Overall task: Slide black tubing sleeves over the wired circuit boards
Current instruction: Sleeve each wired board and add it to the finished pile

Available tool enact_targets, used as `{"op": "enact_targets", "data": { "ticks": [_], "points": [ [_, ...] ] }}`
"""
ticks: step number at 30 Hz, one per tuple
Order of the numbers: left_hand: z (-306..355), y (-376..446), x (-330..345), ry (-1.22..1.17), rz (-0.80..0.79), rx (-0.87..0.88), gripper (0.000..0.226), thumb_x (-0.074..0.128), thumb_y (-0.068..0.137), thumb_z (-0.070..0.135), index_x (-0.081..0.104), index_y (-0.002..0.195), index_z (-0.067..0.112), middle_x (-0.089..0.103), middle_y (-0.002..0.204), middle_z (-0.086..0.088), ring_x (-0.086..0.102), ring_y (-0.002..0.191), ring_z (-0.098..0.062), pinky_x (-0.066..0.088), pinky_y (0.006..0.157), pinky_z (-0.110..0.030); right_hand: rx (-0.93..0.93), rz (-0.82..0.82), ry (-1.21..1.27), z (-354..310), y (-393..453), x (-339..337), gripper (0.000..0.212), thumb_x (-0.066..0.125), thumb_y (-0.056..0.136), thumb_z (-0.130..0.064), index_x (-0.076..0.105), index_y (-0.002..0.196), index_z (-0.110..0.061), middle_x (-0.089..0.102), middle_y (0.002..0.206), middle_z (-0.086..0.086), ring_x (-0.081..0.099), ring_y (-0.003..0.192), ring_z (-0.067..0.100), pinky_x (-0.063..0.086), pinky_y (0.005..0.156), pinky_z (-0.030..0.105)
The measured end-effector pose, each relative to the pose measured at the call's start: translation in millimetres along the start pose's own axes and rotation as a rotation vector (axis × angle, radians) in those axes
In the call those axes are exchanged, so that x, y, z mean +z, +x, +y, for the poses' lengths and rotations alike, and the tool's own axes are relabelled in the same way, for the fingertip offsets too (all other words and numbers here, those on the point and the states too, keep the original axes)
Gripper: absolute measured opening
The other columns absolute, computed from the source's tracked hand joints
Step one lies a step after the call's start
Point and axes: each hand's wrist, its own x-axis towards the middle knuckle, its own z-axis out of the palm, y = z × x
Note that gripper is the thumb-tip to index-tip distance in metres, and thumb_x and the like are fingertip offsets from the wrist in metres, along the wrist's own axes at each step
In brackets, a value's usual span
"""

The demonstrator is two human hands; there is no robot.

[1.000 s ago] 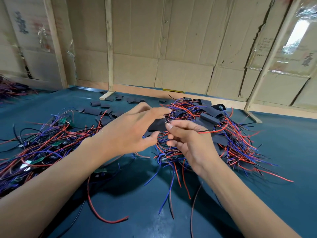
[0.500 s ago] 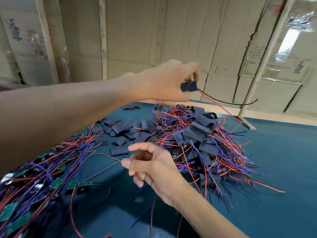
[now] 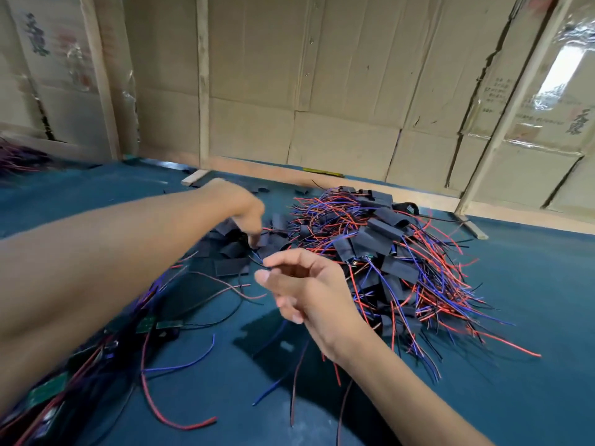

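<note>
Reaching down, the left hand (image 3: pixel 240 204) dips its fingers into loose flat black tubing sleeves (image 3: pixel 232 267) on the blue-green table (image 3: pixel 531 284); its grip cannot be told. The right hand (image 3: pixel 309 291) hangs loosely curled, holding nothing, beside the heap of sleeved red-and-blue wired boards (image 3: pixel 383 239)

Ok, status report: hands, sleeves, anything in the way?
Left hand reaching down into loose black sleeves, fingers blurred. Right hand loosely curled, holding nothing. Sleeved boards pile beside; stray wires on mat.

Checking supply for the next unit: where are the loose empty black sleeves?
In the head view, the loose sleeves lie centre-left on the blue table, under the left hand, beside the finished pile.
</note>
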Motion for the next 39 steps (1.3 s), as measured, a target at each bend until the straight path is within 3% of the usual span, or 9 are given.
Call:
{"op": "enact_targets", "data": {
  "ticks": [4,8,11,13,18,26,30,35,39],
  "points": [
    [-15,-3,24,-0.172,0.029,0.002,0.051,0.080,0.079,0.042,0.064,0.116,0.010,0.069,0.109,-0.013,0.069,0.093,-0.034,0.060,0.062,-0.038,-0.002,0.053,-0.032,3,1,-2,0.020,0.078,0.079,0.002,0.072,0.078,-0.017,0.055,0.059,0.001,0.041,0.041,0.012,0.024,0.039,0.019],
    [-30,-19,21,-0.261,0.055,0.034,0.056,0.084,0.074,0.046,0.067,0.120,0.017,0.065,0.067,0.003,0.063,0.059,-0.020,0.054,0.059,-0.026,-0.021,0.084,-0.061,0,2,-5,0.016,0.077,0.082,0.003,0.070,0.085,-0.011,0.053,0.056,0.000,0.040,0.040,0.011,0.024,0.039,0.018],
    [-36,-31,18,-0.251,0.002,0.025,0.065,0.079,0.079,0.048,0.058,0.133,0.019,0.063,0.093,0.002,0.065,0.077,-0.020,0.055,0.071,-0.031,-0.037,0.083,-0.168,3,2,-2,0.012,0.076,0.086,0.000,0.068,0.087,-0.009,0.055,0.054,-0.004,0.043,0.041,0.010,0.028,0.041,0.017],
    [-36,-40,18,-0.090,-0.061,-0.020,0.068,0.071,0.083,0.055,0.058,0.134,0.012,0.064,0.123,-0.009,0.065,0.103,-0.030,0.053,0.087,-0.033,-0.140,0.055,-0.392,9,-2,2,0.011,0.076,0.087,-0.005,0.070,0.088,-0.015,0.063,0.065,-0.009,0.052,0.052,0.005,0.041,0.052,0.017],
    [-27,-56,26,0.152,-0.050,-0.016,0.040,0.063,0.092,0.041,0.067,0.117,0.010,0.069,0.119,-0.010,0.056,0.089,-0.026,0.049,0.077,-0.030,-0.402,-0.296,-1.047,19,-11,22,0.037,0.071,0.094,-0.026,0.064,0.129,-0.015,0.065,0.119,-0.004,0.059,0.091,-0.001,0.036,0.084,0.005],
    [-27,-59,35,-0.099,-0.003,-0.048,0.082,0.054,0.086,0.072,0.045,0.146,0.016,0.053,0.144,-0.008,0.052,0.125,-0.029,0.043,0.100,-0.034,-0.458,-0.532,-1.480,13,6,71,0.032,0.059,0.098,-0.027,0.067,0.128,-0.018,0.064,0.120,0.007,0.053,0.111,0.030,0.040,0.100,0.043],
    [-19,-59,37,-0.054,-0.035,0.010,0.075,0.038,0.089,0.078,0.055,0.135,0.021,0.056,0.138,-0.003,0.053,0.125,-0.029,0.042,0.095,-0.037,-0.419,-0.581,-1.403,-9,8,78,0.020,0.071,0.085,-0.027,0.072,0.099,-0.012,0.064,0.094,0.007,0.058,0.091,0.028,0.051,0.084,0.039],
    [-20,-60,38,0.027,0.105,0.045,0.013,0.049,0.096,0.030,0.058,0.091,0.023,0.064,0.095,0.004,0.062,0.105,-0.026,0.040,0.089,-0.048,-0.337,-0.384,-1.176,-54,13,53,0.013,0.077,0.078,-0.019,0.072,0.090,-0.017,0.066,0.076,-0.006,0.057,0.070,0.009,0.045,0.068,0.022],
    [-13,-65,37,-0.022,0.096,-0.006,0.042,0.053,0.089,0.065,0.058,0.104,0.026,0.057,0.093,0.005,0.055,0.106,-0.027,0.032,0.085,-0.046,-0.203,-0.258,-0.440,-91,24,20,0.020,0.064,0.083,0.014,0.061,0.088,-0.005,0.067,0.067,0.008,0.064,0.060,0.022,0.053,0.062,0.028]
  ]
}}
